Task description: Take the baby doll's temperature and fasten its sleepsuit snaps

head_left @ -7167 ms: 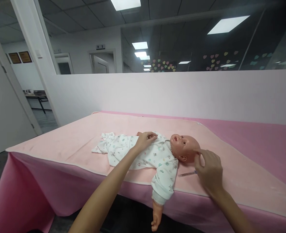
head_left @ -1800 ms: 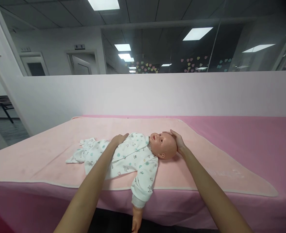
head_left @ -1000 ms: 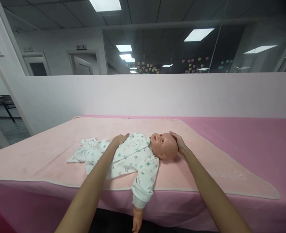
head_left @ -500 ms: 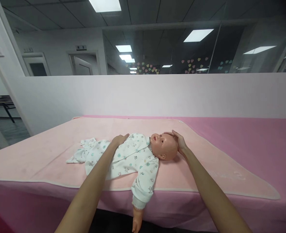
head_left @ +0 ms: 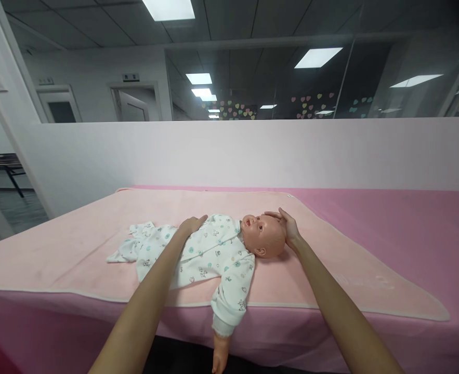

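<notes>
A baby doll (head_left: 263,238) lies on its back, its head to the right. It wears a white sleepsuit (head_left: 213,254) with small printed figures. One sleeved arm hangs over the near edge, and the bare doll hand (head_left: 220,353) shows below the cuff. My left hand (head_left: 192,225) rests flat on the doll's front, around the belly, with fingers partly hidden behind the wrist. Against the top of the doll's head lies my right hand (head_left: 287,227), fingers stretched out along the far side of the forehead.
Under the doll a peach blanket (head_left: 77,244) covers much of the pink tabletop (head_left: 408,234). A white wall (head_left: 272,153) rises behind, topped by a glass pane with heart stickers (head_left: 237,110). At the far left, a desk (head_left: 3,165) stands beyond an opening.
</notes>
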Demonstrator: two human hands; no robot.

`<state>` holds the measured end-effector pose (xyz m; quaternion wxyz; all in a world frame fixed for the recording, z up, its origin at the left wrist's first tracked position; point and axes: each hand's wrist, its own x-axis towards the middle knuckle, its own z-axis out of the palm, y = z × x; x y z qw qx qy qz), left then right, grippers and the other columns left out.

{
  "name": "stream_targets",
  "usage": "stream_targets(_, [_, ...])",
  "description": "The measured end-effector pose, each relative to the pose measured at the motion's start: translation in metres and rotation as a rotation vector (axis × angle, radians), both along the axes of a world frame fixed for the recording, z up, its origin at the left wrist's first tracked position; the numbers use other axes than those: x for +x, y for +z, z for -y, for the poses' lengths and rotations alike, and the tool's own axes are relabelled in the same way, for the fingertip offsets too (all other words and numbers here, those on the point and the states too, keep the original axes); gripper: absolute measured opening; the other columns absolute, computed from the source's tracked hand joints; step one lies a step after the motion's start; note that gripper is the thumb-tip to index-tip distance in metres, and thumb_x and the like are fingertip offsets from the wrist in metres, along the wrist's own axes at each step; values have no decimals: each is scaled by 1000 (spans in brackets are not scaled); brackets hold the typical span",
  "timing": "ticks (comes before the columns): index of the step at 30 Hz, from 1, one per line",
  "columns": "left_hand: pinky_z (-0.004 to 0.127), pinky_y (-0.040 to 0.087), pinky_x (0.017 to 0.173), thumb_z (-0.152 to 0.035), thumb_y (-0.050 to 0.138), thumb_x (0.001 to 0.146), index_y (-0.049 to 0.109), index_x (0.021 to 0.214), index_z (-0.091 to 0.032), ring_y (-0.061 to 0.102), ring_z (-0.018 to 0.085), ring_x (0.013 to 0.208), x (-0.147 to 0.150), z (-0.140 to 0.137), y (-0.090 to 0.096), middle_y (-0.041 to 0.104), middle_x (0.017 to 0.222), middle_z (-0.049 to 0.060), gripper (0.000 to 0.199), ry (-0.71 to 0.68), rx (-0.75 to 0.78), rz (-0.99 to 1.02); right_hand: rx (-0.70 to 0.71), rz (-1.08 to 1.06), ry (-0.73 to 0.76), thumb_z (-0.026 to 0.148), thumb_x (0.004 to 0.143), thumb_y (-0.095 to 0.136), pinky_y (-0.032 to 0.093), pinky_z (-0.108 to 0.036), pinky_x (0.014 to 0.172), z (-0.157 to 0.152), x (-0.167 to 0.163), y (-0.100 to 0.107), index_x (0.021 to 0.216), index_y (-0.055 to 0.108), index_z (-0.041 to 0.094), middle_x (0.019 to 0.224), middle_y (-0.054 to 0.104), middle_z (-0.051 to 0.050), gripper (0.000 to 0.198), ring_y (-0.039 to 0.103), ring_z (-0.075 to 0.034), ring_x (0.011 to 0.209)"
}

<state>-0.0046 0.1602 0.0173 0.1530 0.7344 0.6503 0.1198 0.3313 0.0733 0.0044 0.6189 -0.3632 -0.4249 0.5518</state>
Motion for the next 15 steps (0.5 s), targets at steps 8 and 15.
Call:
stream_targets(8, [34,43,76,-73,16,70,64,87,-15,59,30,91,1,0,1,64,101,15,77,4,0,15,-106,102,86,49,74,51,49,-31,74,14,-11,4,86,66,13,77,70,-7,41,64,-24,83])
stream_targets(15, [34,43,74,-74,16,69,64,84,-16,60,30,88,1,1,1,65,98,15,77,4,1,20,-11,55,19,49,74,50,47,-31,80,6,-4,3,85,66,17,89,69,-6,38,62,-23,88])
